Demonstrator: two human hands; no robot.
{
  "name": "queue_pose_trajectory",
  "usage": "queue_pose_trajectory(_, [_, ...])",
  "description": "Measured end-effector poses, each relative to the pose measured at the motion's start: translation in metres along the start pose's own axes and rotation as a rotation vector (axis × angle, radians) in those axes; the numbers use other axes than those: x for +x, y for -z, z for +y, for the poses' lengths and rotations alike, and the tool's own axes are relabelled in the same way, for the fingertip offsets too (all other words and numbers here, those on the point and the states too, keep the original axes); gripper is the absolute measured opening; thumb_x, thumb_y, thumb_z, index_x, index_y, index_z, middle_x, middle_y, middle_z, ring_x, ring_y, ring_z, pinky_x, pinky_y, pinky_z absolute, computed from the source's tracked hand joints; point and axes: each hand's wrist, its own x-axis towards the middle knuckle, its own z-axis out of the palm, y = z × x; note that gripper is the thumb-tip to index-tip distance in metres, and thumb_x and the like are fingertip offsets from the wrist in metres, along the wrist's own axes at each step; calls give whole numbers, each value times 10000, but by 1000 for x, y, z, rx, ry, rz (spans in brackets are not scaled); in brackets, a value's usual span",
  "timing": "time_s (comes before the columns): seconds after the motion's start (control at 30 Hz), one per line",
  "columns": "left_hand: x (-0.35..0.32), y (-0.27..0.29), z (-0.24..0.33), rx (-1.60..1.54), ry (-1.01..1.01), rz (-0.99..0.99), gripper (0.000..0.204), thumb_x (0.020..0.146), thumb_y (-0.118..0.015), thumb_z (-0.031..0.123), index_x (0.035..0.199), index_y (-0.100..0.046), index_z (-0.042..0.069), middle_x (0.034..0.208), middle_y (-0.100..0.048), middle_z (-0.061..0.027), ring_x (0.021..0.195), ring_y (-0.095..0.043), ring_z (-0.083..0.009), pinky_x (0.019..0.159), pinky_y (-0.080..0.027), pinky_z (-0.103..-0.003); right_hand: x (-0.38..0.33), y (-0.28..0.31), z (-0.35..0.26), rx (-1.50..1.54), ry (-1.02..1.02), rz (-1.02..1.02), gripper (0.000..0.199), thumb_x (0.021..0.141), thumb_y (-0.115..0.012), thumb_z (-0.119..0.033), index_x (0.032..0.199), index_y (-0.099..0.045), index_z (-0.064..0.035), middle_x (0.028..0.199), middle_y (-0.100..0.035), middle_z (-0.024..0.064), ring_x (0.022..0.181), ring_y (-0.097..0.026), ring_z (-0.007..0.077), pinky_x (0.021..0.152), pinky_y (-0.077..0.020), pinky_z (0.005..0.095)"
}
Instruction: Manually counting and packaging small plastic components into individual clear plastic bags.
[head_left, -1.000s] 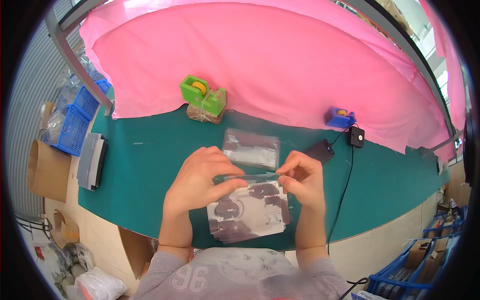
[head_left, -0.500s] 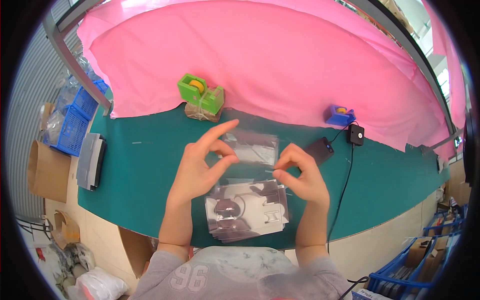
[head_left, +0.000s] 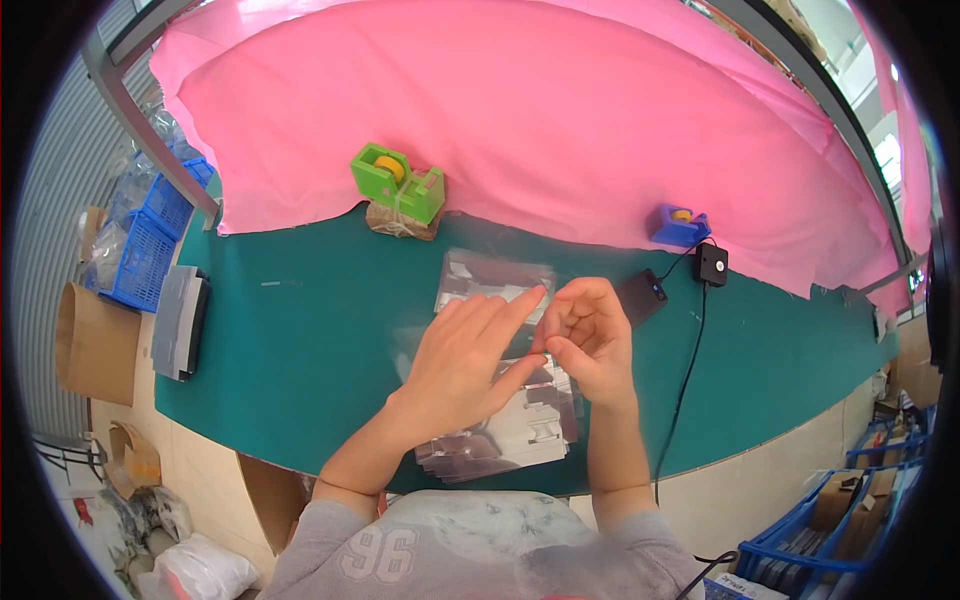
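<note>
My left hand (head_left: 470,355) reaches across the middle, back upward, its fingers stretched out and its thumb apart from them. Its thumb tip comes up to the fingertips of my right hand (head_left: 590,340). The right thumb and fingers are closed in a pinch; what they hold, if anything, is too small to make out. Under and below the hands lies a stack of clear plastic sheets with cut-outs (head_left: 500,440), partly covered by the left hand. Beyond the hands lies a flat clear plastic piece (head_left: 485,272), its near part hidden by the left fingers.
On the green table (head_left: 290,350), a green tape dispenser (head_left: 400,185) is tied to a block at the back. A blue tape dispenser (head_left: 680,225) stands farther right, near a black device (head_left: 642,297) and a cabled black box (head_left: 711,265). Grey flat pieces (head_left: 180,322) lie at the left edge.
My left hand has moved right and down, over the plastic stack, bringing its thumb up to the right hand's fingertips. The right hand has shifted slightly and stays pinched.
</note>
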Motion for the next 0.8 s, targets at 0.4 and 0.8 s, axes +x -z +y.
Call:
queue_pose_trajectory(0.4, [-4,4,-2,45,-32,-80,361,734,-683,84,1077,-601,5,821,-554,-97,725,-530,-272,645,-402,-368,2,-1,-5,-544,316,-5,350,637,-639,82,977,-630,-4,853,-582,89,691,-584,145,644,-494,266])
queue_pose_trajectory(0.8, [-3,0,-4,-63,47,-132,175,762,-666,112,918,-660,31,736,-577,-81,690,-573,-269,637,-447,-371,2,-4,-5,-898,540,123,215,534,-631,50,737,-637,-22,897,-474,91,590,-521,103,486,-409,207])
